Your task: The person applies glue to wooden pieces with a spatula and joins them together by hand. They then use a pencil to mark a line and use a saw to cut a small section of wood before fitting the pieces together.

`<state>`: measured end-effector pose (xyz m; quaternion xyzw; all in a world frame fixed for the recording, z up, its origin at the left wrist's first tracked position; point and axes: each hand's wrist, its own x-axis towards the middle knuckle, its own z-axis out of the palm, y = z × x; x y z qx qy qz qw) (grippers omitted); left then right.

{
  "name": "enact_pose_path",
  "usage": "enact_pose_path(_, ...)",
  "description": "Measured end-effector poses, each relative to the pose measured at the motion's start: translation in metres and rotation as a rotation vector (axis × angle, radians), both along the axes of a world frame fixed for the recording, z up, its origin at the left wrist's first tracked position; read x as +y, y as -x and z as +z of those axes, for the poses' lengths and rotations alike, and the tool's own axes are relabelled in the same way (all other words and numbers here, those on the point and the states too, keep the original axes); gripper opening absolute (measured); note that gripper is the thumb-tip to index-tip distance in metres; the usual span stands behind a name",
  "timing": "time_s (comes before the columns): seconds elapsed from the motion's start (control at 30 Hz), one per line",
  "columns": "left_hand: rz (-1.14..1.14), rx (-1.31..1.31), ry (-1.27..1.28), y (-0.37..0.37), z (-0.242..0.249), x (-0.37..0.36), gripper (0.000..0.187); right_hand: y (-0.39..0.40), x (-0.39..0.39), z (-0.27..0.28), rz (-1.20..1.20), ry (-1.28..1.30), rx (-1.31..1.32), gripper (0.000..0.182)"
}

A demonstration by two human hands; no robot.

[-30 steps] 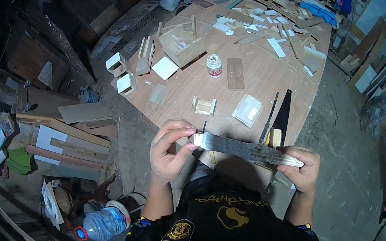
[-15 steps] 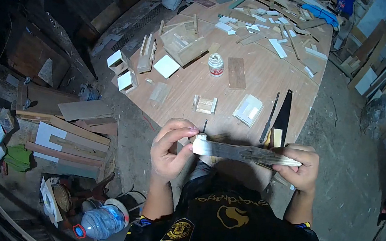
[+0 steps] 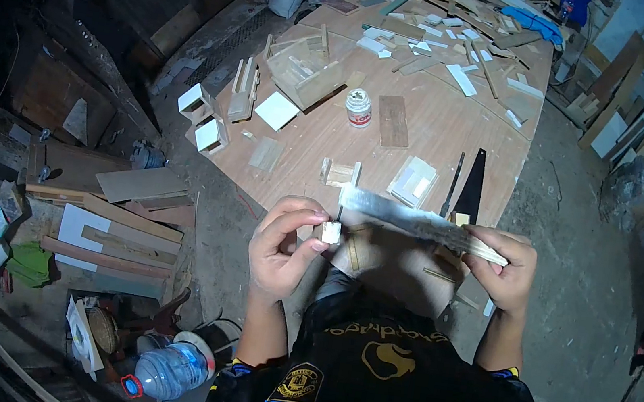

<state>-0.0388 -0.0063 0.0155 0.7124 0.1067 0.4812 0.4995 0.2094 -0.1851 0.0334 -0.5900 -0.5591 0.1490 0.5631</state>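
Note:
Between thumb and fingers, my left hand [image 3: 287, 247] pinches a small pale wooden block [image 3: 331, 232]. My right hand [image 3: 499, 267] grips the right end of a long, flat strip [image 3: 409, 217], grey and rough along its face. The strip's left end is raised above the small block, apart from it. Beyond the strip, a small wooden frame piece [image 3: 339, 173] and a stack of flat pieces [image 3: 413, 181] lie on the table [image 3: 301, 174]. A black saw blade [image 3: 471, 188] and a thin dark tool [image 3: 452, 184] are just past my right hand.
An open white jar [image 3: 358, 108] stands mid-table beside a brown board [image 3: 393, 122]. Wooden boxes [image 3: 306, 77] are at the left, and offcuts [image 3: 460, 79] are scattered at the far end. A large water bottle [image 3: 171, 370] is on the floor at lower left.
The strip's left end has come away from my left hand and risen forward, so the strip now tilts. The small block in my left hand is now fully in view.

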Motion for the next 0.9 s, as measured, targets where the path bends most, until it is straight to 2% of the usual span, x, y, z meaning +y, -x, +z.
enact_pose_path(0.1,0.024,0.049,-0.014,0.000,0.003,-0.001,0.027,-0.005,-0.003,0.000,0.084,-0.034,0.069,0.028)
enact_pose_path(0.17,-0.016,0.014,0.042,0.001,-0.003,-0.001,0.026,-0.011,-0.005,-0.004,0.222,0.027,-0.050,0.028)
enact_pose_path(0.27,0.002,0.060,0.010,0.001,0.002,-0.003,0.027,-0.001,0.000,0.000,0.106,0.017,0.086,0.027)
enact_pose_path(0.4,0.001,0.086,-0.022,0.001,0.003,-0.002,0.027,-0.004,0.001,-0.001,0.095,0.010,0.084,0.027)
enact_pose_path(0.5,-0.032,0.101,-0.012,0.002,0.001,-0.002,0.026,-0.005,0.002,-0.002,0.186,0.072,0.010,0.027)
enact_pose_path(0.57,-0.049,0.102,0.011,0.002,0.001,-0.001,0.026,0.001,0.005,-0.003,0.019,0.027,0.111,0.025)
enact_pose_path(0.6,-0.049,0.103,0.011,0.002,0.000,0.000,0.026,-0.001,0.004,-0.006,0.018,0.027,0.111,0.025)
enact_pose_path(0.67,-0.038,0.125,0.040,0.002,-0.001,-0.001,0.027,-0.008,0.000,-0.011,0.190,-0.044,0.131,0.025)
enact_pose_path(0.7,-0.039,0.126,0.042,0.003,-0.001,0.000,0.027,-0.010,0.000,-0.010,0.189,-0.043,0.132,0.025)
enact_pose_path(0.77,-0.053,0.127,0.044,0.003,-0.002,0.000,0.027,-0.013,0.000,-0.005,0.238,0.149,-0.013,0.026)
enact_pose_path(0.8,-0.057,0.126,0.045,0.002,-0.003,0.000,0.027,-0.010,0.000,-0.005,0.235,0.151,-0.013,0.026)
enact_pose_path(0.87,-0.062,0.081,0.076,0.002,-0.006,0.001,0.027,-0.001,0.004,-0.007,0.077,0.050,0.160,0.024)
enact_pose_path(0.9,-0.061,0.080,0.076,0.002,-0.006,0.002,0.027,-0.002,0.003,-0.010,0.045,0.043,0.167,0.023)
